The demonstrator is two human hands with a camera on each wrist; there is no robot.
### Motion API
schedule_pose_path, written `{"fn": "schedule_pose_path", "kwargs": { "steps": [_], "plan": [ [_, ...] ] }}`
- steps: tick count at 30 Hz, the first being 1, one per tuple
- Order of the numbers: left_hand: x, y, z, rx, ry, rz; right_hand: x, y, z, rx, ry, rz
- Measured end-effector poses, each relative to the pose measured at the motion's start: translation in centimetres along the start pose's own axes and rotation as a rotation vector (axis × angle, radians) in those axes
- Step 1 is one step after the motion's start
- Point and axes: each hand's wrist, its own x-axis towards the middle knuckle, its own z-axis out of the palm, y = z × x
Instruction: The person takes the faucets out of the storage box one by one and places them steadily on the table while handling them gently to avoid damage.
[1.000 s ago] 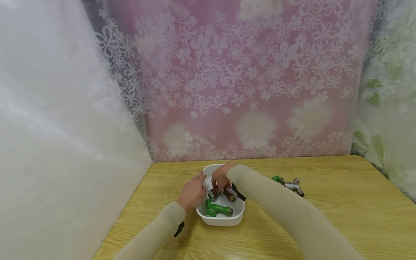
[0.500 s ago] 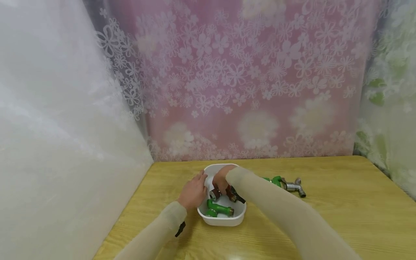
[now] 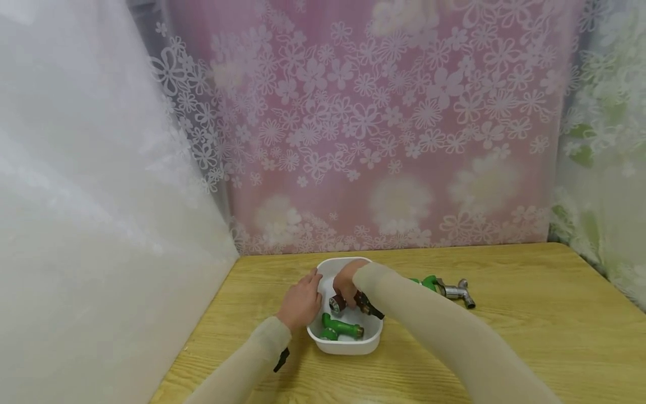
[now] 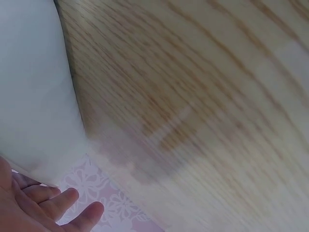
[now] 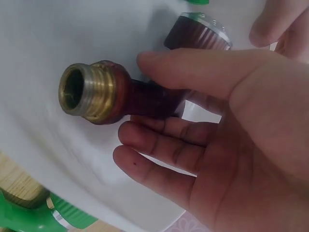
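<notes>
A pink curtain (image 3: 404,112) with white printed flowers fills the back, its top cut off. A milky white sheet (image 3: 101,196) hangs at left; a pale sheet (image 3: 605,112) with green leaf shapes runs out of sight at right. Below is a yellow wood-grain desk (image 3: 545,320). A person's cream sleeves (image 3: 439,320) reach across it, cut off at the bottom.

Toward the far side of the desk stands a white tub (image 3: 347,349) with rounded corners. The left hand (image 3: 300,303) rests on its left rim, grip slack, fingers fairly straight; the left wrist view catches only part of that hand. The right hand (image 3: 347,282) is down inside the tub, its grip loosely closed round a dark red tap (image 5: 154,99), thumb on one side, fingers on the other; exactly where they press is hidden. The tap's brass threaded end (image 5: 87,92) sticks out past the fingers, and its ridged knob (image 5: 193,34) is partly covered by the thumb.

A green tap (image 3: 345,327) lies in the tub's near end. On the desk to the right, green fittings (image 3: 429,282), partly behind the sleeve, lie next to a silver tap (image 3: 456,290). Any marks on the taps are too small to read.
</notes>
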Motion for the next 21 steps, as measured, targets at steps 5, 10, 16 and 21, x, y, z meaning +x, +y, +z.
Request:
{"fn": "schedule_pose_path", "kwargs": {
  "steps": [5, 10, 16, 21],
  "plan": [
    [0.0, 0.0, 0.2, 0.01, 0.003, 0.012, 0.0, -0.1, 0.1, 0.045, -0.006, -0.028],
    [0.3, 0.2, 0.1, 0.003, 0.0, 0.013, -0.3, 0.0, -0.3, 0.088, -0.041, -0.071],
    [0.2, 0.3, -0.1, -0.01, -0.025, -0.001, -1.0, 0.0, -0.5, 0.095, -0.067, -0.096],
    [0.1, 0.2, -0.2, -0.018, -0.014, -0.006, -1.6, 0.3, -0.6, 0.088, -0.052, -0.123]
  ]
}}
